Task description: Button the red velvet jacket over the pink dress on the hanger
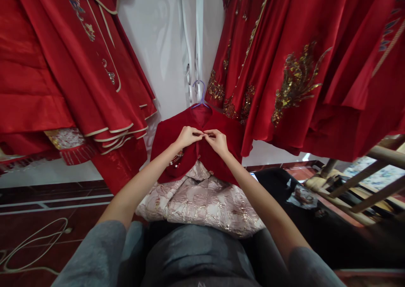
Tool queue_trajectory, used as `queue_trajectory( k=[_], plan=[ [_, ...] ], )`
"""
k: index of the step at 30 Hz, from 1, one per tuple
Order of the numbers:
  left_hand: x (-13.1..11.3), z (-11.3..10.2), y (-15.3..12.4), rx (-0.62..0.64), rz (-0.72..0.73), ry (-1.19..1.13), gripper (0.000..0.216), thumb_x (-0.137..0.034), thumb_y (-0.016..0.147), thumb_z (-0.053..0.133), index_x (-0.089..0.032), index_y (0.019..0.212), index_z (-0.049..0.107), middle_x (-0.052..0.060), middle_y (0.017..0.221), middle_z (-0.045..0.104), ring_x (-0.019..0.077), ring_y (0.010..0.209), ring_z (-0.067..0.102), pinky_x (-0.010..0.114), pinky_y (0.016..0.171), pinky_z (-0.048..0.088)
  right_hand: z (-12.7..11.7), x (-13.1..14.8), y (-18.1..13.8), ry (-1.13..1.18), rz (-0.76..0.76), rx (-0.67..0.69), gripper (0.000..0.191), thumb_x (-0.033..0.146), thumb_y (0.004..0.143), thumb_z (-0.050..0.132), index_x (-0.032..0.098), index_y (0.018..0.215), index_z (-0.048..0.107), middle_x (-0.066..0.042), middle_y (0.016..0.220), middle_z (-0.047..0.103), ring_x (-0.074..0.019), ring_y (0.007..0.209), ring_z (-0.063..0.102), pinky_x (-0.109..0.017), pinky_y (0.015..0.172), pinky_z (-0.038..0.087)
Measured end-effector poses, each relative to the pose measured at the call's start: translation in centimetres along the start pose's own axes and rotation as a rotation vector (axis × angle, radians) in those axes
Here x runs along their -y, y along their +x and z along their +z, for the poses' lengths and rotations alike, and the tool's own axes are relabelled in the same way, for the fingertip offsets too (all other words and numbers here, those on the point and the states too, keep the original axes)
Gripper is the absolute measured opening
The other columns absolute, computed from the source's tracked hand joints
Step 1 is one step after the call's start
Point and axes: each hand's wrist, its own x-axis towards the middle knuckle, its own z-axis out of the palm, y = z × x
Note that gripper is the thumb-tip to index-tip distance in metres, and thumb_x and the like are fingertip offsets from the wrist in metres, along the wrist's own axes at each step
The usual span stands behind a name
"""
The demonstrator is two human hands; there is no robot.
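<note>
A dark red jacket (171, 131) with beaded trim hangs on a thin purple hanger (200, 97) in front of me. My left hand (189, 137) pinches the jacket's front edge just below the neckline. Right beside it, my right hand (217, 141) pinches the opposite front edge, and the fingertips of both hands nearly meet at the centre opening. Whatever small fastening lies between the fingertips is too small to make out. Below the jacket, a pale pink and gold brocade fabric (209, 202) spreads over my lap.
Red garments with cream piping (104, 68) hang at the left, and red dresses with gold sequins (297, 80) hang at the right. A wooden rack (357, 186) and a clear plastic bag (302, 196) are at lower right. A white cable (34, 245) lies coiled on the left floor.
</note>
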Motion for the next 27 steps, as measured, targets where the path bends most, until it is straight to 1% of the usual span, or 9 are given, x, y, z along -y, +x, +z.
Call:
queue_trajectory(
  k=[5, 11, 13, 17, 20, 22, 23, 25, 27],
  plan=[
    [-0.2, 0.1, 0.2, -0.031, -0.044, -0.089, 0.02, -0.027, 0.071, 0.069, -0.018, 0.086, 0.078, 0.005, 0.083, 0.076, 0.0201, 0.078, 0.071, 0.027, 0.076, 0.054, -0.2, -0.2, 0.4, 0.058, 0.036, -0.011, 0.022, 0.029, 0.08, 0.063, 0.017, 0.096, 0.071, -0.006, 0.097, 0.073, -0.0148, 0.083, 0.069, -0.027, 0.081, 0.055],
    [0.4, 1.7, 0.0, -0.142, -0.11, -0.318, 0.027, -0.035, 0.072, 0.07, -0.013, 0.088, 0.075, 0.01, 0.087, 0.075, 0.0208, 0.08, 0.071, 0.031, 0.079, 0.055, 0.1, -0.6, 1.1, 0.25, 0.108, -0.004, 0.027, 0.033, 0.08, 0.064, 0.016, 0.1, 0.071, -0.007, 0.1, 0.074, -0.017, 0.088, 0.071, -0.029, 0.084, 0.055],
    [0.6, 2.2, 0.1, -0.167, -0.118, -0.361, 0.028, -0.036, 0.071, 0.071, -0.013, 0.087, 0.075, 0.01, 0.088, 0.075, 0.0206, 0.081, 0.071, 0.032, 0.081, 0.055, 0.3, -0.9, 1.2, 0.303, 0.144, 0.008, 0.029, 0.035, 0.08, 0.064, 0.016, 0.101, 0.07, -0.008, 0.102, 0.074, -0.0179, 0.088, 0.071, -0.031, 0.084, 0.056],
    [0.4, 2.4, 0.3, -0.188, -0.094, -0.324, 0.026, -0.036, 0.075, 0.068, -0.013, 0.087, 0.073, 0.009, 0.09, 0.075, 0.0202, 0.082, 0.07, 0.033, 0.082, 0.054, 0.6, -1.6, 1.5, 0.401, 0.203, 0.019, 0.034, 0.038, 0.079, 0.065, 0.014, 0.102, 0.069, -0.009, 0.1, 0.074, -0.0189, 0.086, 0.071, -0.034, 0.081, 0.058],
    [0.0, 1.9, 0.3, -0.146, -0.079, -0.236, 0.023, -0.035, 0.077, 0.067, -0.015, 0.087, 0.073, 0.009, 0.09, 0.075, 0.0196, 0.082, 0.07, 0.032, 0.081, 0.054, 0.5, -1.8, 1.7, 0.416, 0.205, 0.042, 0.034, 0.04, 0.078, 0.066, 0.014, 0.1, 0.069, -0.009, 0.101, 0.073, -0.0186, 0.087, 0.071, -0.034, 0.082, 0.057],
    [-0.2, 1.6, 0.1, -0.126, -0.088, -0.189, 0.019, -0.031, 0.077, 0.068, -0.016, 0.088, 0.071, 0.008, 0.088, 0.074, 0.0182, 0.081, 0.07, 0.03, 0.08, 0.055, 0.5, -1.7, 1.6, 0.427, 0.201, 0.059, 0.033, 0.041, 0.079, 0.065, 0.015, 0.101, 0.067, -0.008, 0.103, 0.072, -0.0178, 0.09, 0.07, -0.034, 0.084, 0.057],
    [-0.3, 1.6, 0.0, -0.133, -0.1, -0.185, 0.018, -0.028, 0.077, 0.068, -0.016, 0.09, 0.07, 0.008, 0.088, 0.074, 0.0174, 0.081, 0.07, 0.029, 0.079, 0.055, 0.6, -1.6, 1.3, 0.445, 0.202, 0.054, 0.033, 0.041, 0.081, 0.063, 0.016, 0.103, 0.065, -0.008, 0.105, 0.071, -0.0173, 0.092, 0.069, -0.033, 0.085, 0.056],
    [-0.4, 1.9, -0.7, -0.177, -0.165, -0.239, 0.023, -0.025, 0.078, 0.067, -0.016, 0.099, 0.065, 0.008, 0.091, 0.073, 0.0155, 0.081, 0.07, 0.027, 0.076, 0.056, 1.0, -1.3, 0.3, 0.479, 0.226, -0.002, 0.033, 0.039, 0.086, 0.055, 0.018, 0.11, 0.058, -0.01, 0.113, 0.066, -0.0161, 0.096, 0.068, -0.032, 0.086, 0.056],
    [-0.5, 2.5, -1.6, -0.224, -0.298, -0.374, 0.026, -0.029, 0.084, 0.061, -0.016, 0.107, 0.06, 0.009, 0.098, 0.072, 0.0134, 0.077, 0.069, 0.026, 0.069, 0.057, 1.5, -1.0, -1.3, 0.44, 0.259, -0.068, 0.032, 0.034, 0.089, 0.048, 0.018, 0.116, 0.05, -0.012, 0.118, 0.061, -0.0161, 0.098, 0.066, -0.032, 0.083, 0.056]
  ],
)
